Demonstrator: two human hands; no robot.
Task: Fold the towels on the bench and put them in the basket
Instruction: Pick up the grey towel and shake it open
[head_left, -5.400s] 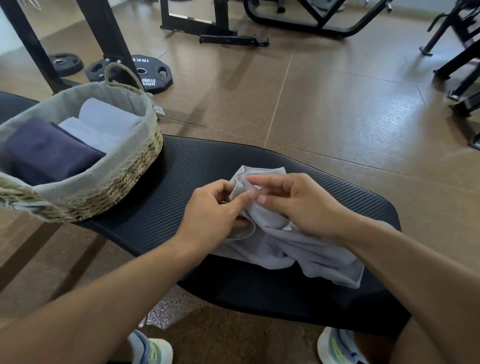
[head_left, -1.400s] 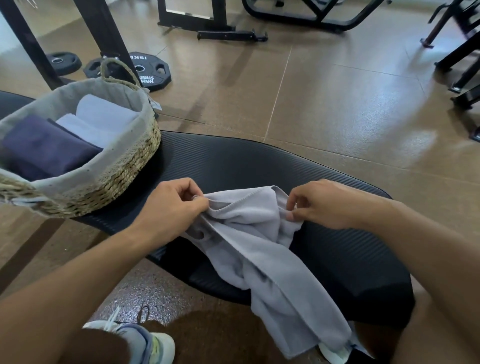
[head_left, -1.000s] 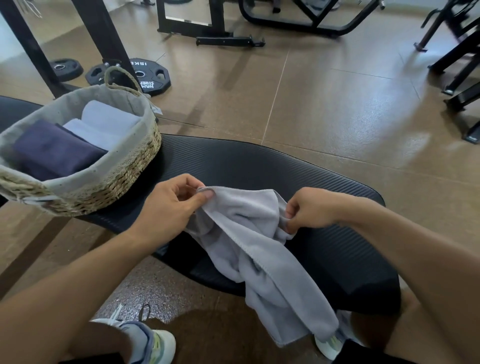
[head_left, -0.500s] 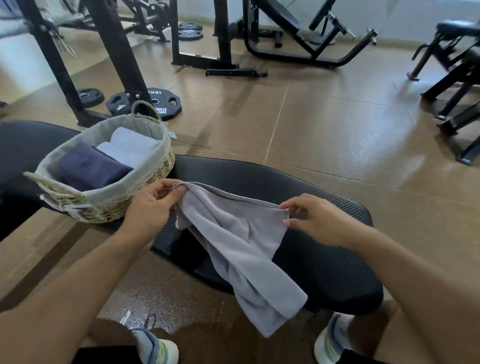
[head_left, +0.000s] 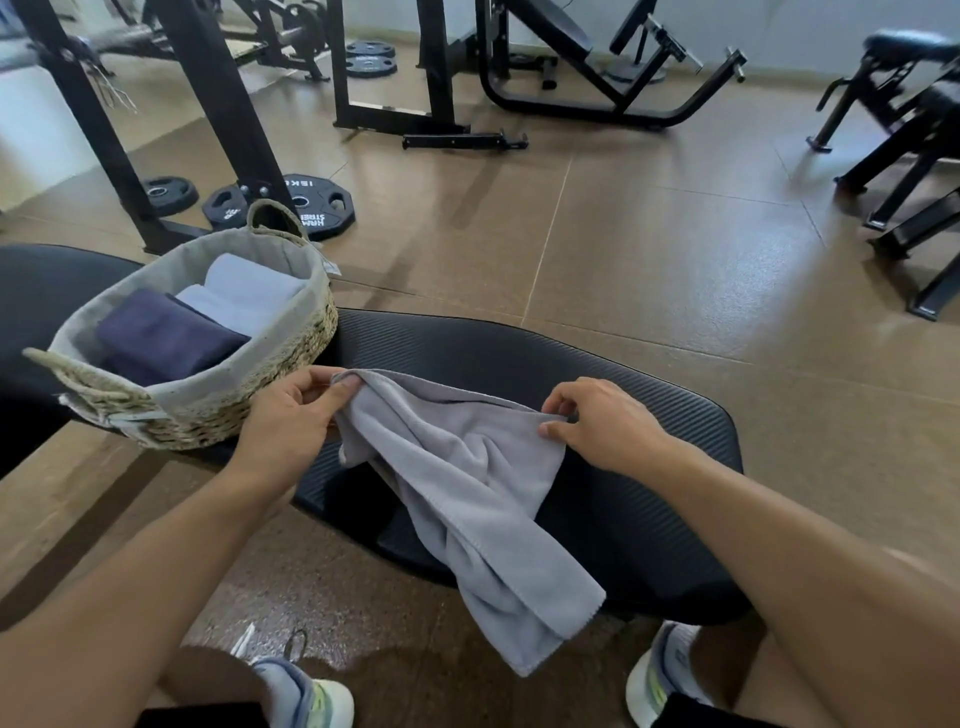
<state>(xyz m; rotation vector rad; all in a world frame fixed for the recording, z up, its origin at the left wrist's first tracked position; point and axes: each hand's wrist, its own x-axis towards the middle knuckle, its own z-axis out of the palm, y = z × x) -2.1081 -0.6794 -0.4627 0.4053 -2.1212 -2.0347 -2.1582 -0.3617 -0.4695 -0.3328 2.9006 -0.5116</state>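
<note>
**Twisted towel, loose tail: where the fold may fail**

The bench (head_left: 597, 374) lies under both sets of fingers, its ribbed black pad bare beyond the right knuckles. The basket (head_left: 291, 364) stands on it just outside the left fingers, holding a dark folded towel (head_left: 166, 338) and two pale ones (head_left: 244, 296). The grey towel (head_left: 467, 483) stretches between the fingers along its top edge, then sags below them in a twisted rope that hangs past the bench's near edge. The left hand (head_left: 288, 426) pinches one top corner between thumb and fingertips; the right hand (head_left: 605, 426) pinches the other, fingers narrowly closed on the hem.

Risks, as I judge them: the twist below the fingers could get folded in, giving a lumpy bundle; the hanging tail may drag on the floor or catch a shoe (head_left: 306, 696); either light pinch could slip if the cloth is shaken; the left wrist, so near the basket, could nudge it
</note>
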